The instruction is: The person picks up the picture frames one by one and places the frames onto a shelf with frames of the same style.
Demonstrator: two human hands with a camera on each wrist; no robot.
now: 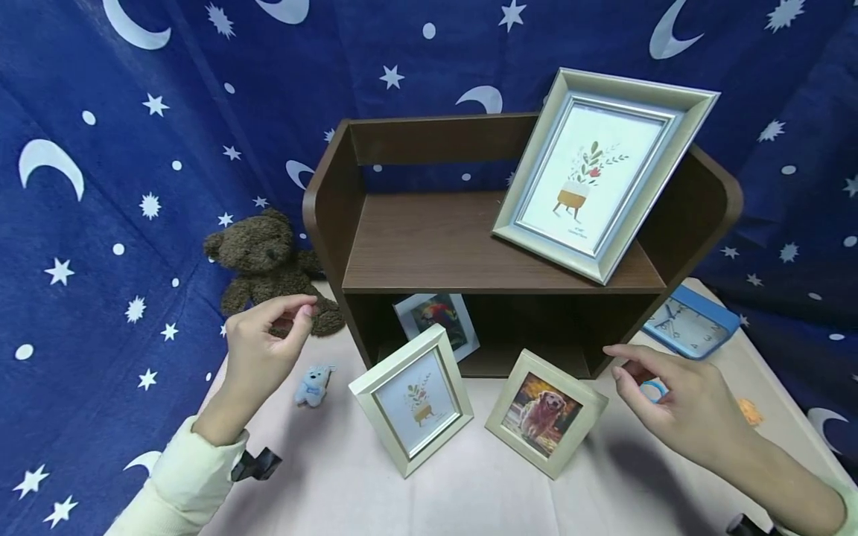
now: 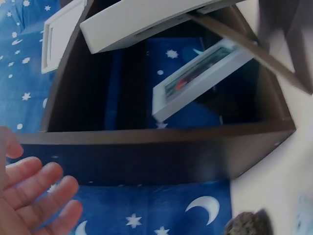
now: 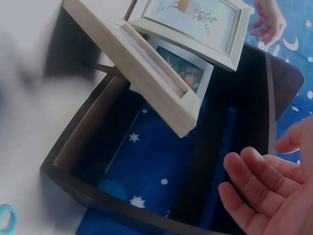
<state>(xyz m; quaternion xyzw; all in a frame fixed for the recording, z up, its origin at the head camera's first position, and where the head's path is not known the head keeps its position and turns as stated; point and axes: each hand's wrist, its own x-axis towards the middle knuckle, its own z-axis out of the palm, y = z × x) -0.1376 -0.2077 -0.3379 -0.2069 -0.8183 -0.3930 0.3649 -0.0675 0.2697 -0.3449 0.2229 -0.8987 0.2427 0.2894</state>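
Observation:
My left hand [image 1: 264, 357] hovers left of the brown two-tier shelf [image 1: 415, 242], fingers loosely bent and holding nothing. It is nearest the brown teddy bear [image 1: 258, 253] and a small light-blue bear figure [image 1: 313, 385]. Off the shelf's right side hangs my right hand [image 1: 690, 406], also holding nothing, fingers relaxed in the right wrist view. A large picture frame [image 1: 590, 175] with a plant print leans at a tilt on the upper tier. In front stand a plant-print frame [image 1: 418, 402] and a dog-photo frame [image 1: 546, 413]. A parrot-picture frame [image 1: 439, 320] leans inside the lower tier.
A blue clock [image 1: 693, 321] lies right of the shelf. Through the gap of my right fingers shows a blue ring [image 1: 653, 390], and an orange item [image 1: 749, 411] lies beyond that hand. Behind hangs a blue star-and-moon cloth [image 1: 201, 97]. Pale cloth covers the table [image 1: 496, 499].

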